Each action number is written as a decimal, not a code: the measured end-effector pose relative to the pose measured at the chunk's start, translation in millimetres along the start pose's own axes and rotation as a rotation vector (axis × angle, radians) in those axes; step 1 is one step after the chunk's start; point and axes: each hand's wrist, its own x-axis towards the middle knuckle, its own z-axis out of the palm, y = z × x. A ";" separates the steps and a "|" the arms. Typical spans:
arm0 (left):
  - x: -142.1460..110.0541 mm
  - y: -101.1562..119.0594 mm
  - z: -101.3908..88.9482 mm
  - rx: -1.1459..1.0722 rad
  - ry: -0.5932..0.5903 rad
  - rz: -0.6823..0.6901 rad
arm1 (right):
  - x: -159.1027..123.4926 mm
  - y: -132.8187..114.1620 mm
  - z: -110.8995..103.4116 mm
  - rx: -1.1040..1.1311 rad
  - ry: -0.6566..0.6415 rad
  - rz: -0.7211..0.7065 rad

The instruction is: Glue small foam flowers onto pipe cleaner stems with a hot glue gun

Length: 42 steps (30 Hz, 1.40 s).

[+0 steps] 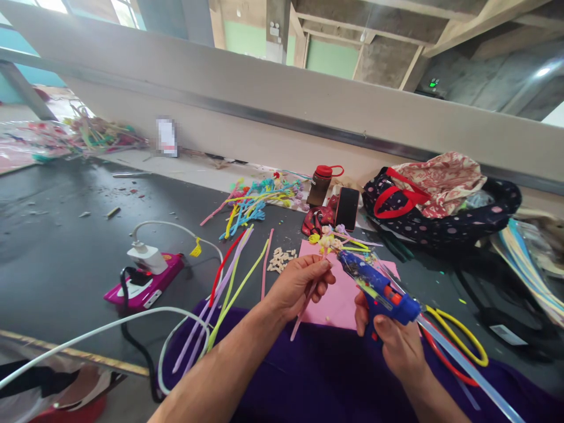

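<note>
The left hand [304, 283] is almost closed, with the thumb and the forefinger pinched on a pink pipe cleaner [298, 325], which hangs slantwise below the fingers, over the near edge of a pink sheet [338, 302]. Its upper end is close to the small pale flowers [328, 239] and to the nozzle of the blue glue gun [374, 286]; whether these parts touch, I cannot tell. The right hand [399, 343] is wrapped around the handle of this glue gun, and a long clear glue stick [473, 371] comes out from its back. Just beside the sheet, on the dark table [66, 235], lies a small heap of pale pieces [281, 260]. To the left of the heap there are loose pipe cleaners in red, lilac and yellow-green [239, 282]. Behind the sheet, the phone [347, 208] leans upright, near the bottle with red lid [320, 185], and the dotted bag [445, 226] is to the right of the phone. The white charger [147, 258] is plugged on the magenta power strip [152, 289].
</note>
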 end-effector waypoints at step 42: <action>-0.3 1.9 0.8 0.030 0.022 0.010 | -2.5 2.9 -3.5 -0.014 -0.120 0.099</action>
